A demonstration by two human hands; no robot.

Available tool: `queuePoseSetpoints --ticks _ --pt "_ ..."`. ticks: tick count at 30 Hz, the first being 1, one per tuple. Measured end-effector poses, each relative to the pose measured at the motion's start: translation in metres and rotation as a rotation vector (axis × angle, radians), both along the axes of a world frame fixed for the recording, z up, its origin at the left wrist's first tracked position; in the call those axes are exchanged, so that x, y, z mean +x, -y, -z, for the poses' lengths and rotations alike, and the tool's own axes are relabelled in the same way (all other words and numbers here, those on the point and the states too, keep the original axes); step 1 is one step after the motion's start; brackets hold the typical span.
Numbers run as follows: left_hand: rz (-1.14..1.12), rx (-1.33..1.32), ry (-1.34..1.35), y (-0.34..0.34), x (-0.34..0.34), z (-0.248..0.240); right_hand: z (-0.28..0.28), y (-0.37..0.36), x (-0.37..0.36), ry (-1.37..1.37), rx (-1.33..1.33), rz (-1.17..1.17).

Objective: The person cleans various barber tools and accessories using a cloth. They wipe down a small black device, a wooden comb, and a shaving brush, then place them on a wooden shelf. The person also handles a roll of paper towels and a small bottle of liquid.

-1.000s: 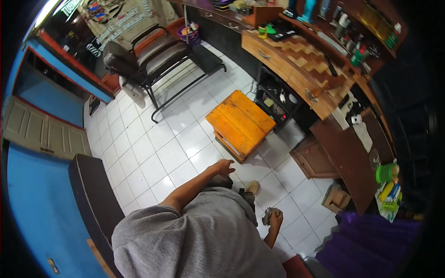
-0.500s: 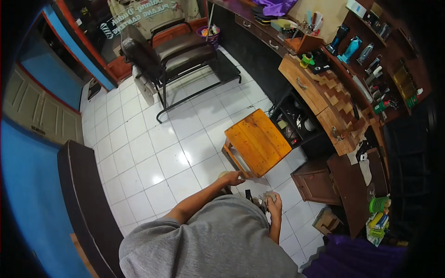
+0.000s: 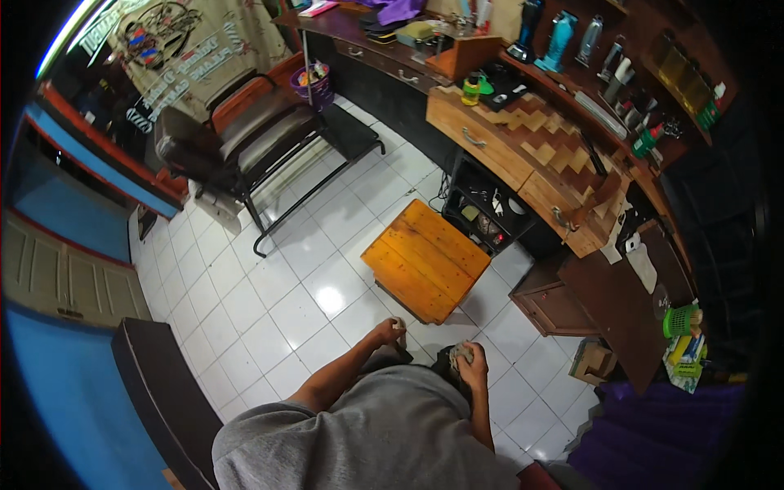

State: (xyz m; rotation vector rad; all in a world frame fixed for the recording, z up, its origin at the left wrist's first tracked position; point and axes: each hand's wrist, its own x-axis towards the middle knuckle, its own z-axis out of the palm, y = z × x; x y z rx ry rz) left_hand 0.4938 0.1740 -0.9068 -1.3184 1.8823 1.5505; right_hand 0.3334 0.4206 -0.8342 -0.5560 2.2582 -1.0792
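My right hand (image 3: 475,367) is closed around a crumpled grey cloth (image 3: 460,354), held low in front of my body. To its left, my left hand (image 3: 388,331) is held with the fingers curled. A small pale patch shows at its fingertips, and I cannot make out what, if anything, it grips. Just beyond both hands stands an orange-brown wooden stool (image 3: 426,261), its plank top facing up. Neither hand touches it.
A black reclining chair (image 3: 269,135) stands far left on white tiles, near a purple bin (image 3: 313,86). On the right runs a wooden counter (image 3: 490,139) with drawers, below shelves of hair clippers (image 3: 559,41). A brown cabinet (image 3: 555,306) and a dark bench (image 3: 163,392) flank me.
The view has shifted, and the stool and chair appear further left and lower. My left hand has drawn back from the stool's near leg. The cloth stays in my right hand.
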Motion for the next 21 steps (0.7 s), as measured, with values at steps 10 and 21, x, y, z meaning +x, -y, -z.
queuePoseSetpoints --ticks 10,21 --pt "-0.784 0.141 0.192 0.005 -0.088 0.078 0.109 0.056 -0.149 0.048 0.222 -0.041" --pt "-1.338 0.265 -0.455 -0.018 -0.139 0.134 0.185 0.186 -0.255 -0.166 -0.004 -0.33"
